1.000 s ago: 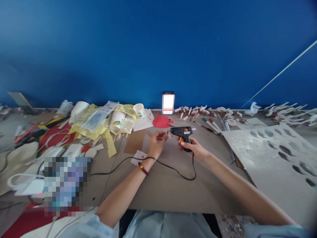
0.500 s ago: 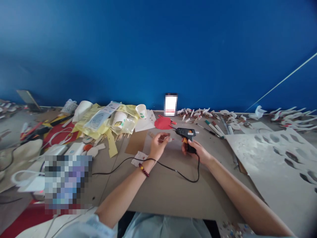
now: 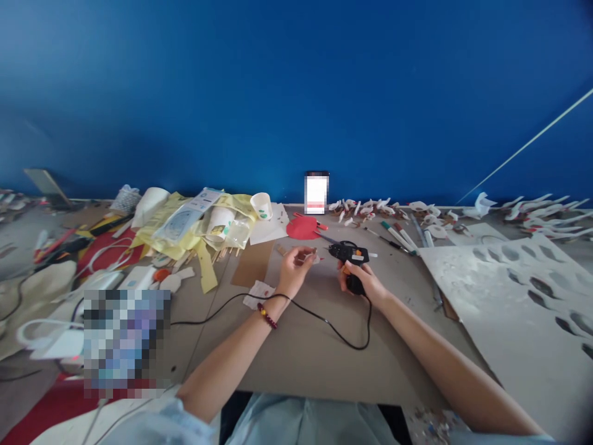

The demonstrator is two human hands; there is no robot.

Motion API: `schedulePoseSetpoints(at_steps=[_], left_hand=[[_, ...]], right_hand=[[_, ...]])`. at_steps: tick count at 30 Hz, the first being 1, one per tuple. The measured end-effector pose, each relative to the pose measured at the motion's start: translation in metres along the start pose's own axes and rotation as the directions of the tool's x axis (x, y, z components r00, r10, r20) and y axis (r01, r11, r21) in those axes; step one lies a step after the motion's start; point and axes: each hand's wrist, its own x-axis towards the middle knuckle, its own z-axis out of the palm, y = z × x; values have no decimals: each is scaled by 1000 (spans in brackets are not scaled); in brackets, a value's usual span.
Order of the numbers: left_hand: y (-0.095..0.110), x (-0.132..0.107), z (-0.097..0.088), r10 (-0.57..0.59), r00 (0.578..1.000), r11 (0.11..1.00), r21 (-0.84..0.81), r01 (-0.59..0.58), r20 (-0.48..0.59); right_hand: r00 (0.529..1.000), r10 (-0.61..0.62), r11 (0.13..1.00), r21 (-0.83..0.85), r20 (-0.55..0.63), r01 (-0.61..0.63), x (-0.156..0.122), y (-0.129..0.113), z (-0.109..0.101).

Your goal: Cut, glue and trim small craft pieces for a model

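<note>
My right hand [image 3: 365, 283] is wrapped round the handle of a black hot glue gun [image 3: 347, 251], which has an orange trigger and a whitish glue stick poking out at its back. The gun's nozzle points left, toward my left hand [image 3: 296, 267]. Between the fingertips of that hand is a small white piece [image 3: 315, 258] with a red tip close by; its exact shape is too small to tell. A gap separates the nozzle from the piece. The gun's black cord [image 3: 324, 320] loops below and passes over my left wrist.
A red round piece [image 3: 302, 227] lies ahead, before a propped phone [image 3: 316, 193]. Small white bird-like figures [image 3: 370, 209] line the wall. Markers [image 3: 399, 236] and a large white sheet [image 3: 491, 296] are at right. Paper cups [image 3: 262, 206], yellow packaging [image 3: 208, 272] and cables crowd the left.
The glue gun has turned a little, its nozzle now lower and more level. My left hand keeps its pinch with little movement. The whole view has shifted slightly.
</note>
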Motion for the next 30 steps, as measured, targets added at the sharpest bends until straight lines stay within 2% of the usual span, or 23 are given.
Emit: schedulePoseSetpoints(at_steps=[7, 30], left_hand=[[-1, -1, 1, -6, 1000, 999, 34, 6, 15], [1, -1, 1, 31, 999, 998, 56, -34, 41]], right_hand=[[998, 1, 994, -109, -69, -9, -3, 2, 7], [997, -61, 952, -302, -39, 47, -3, 4, 7]])
